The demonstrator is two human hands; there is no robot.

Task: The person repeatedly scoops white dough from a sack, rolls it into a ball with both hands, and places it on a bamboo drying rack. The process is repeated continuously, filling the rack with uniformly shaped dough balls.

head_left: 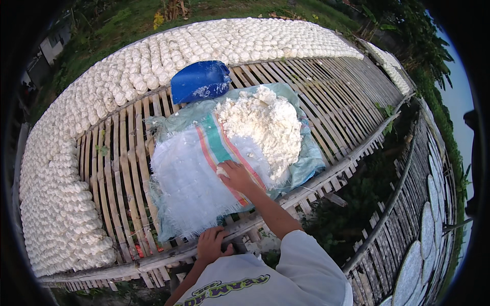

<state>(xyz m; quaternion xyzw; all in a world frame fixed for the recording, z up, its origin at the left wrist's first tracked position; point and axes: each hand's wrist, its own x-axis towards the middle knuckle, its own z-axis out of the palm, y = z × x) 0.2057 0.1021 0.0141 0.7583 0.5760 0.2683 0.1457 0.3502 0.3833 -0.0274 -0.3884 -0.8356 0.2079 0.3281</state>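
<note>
My right hand [238,177] reaches over a white woven sack [181,176] with a green, red and yellow stripe. Its fingers close around a small lump of white mash [221,172], partly hidden by the hand. Just beyond lies a big heap of crumbly white mash [268,120], on the sack and a green-blue plastic sheet [308,153] beneath it. My left hand [212,246] rests on the bamboo rail at the near edge, fingers apart, holding nothing.
A blue plastic scoop [200,81] lies behind the sack, smeared with white. Rows of white lumps [127,71] cover the far and left sides of the slatted bamboo rack [334,102]. At right, another rack holds round flat sheets [408,273], beyond a gap.
</note>
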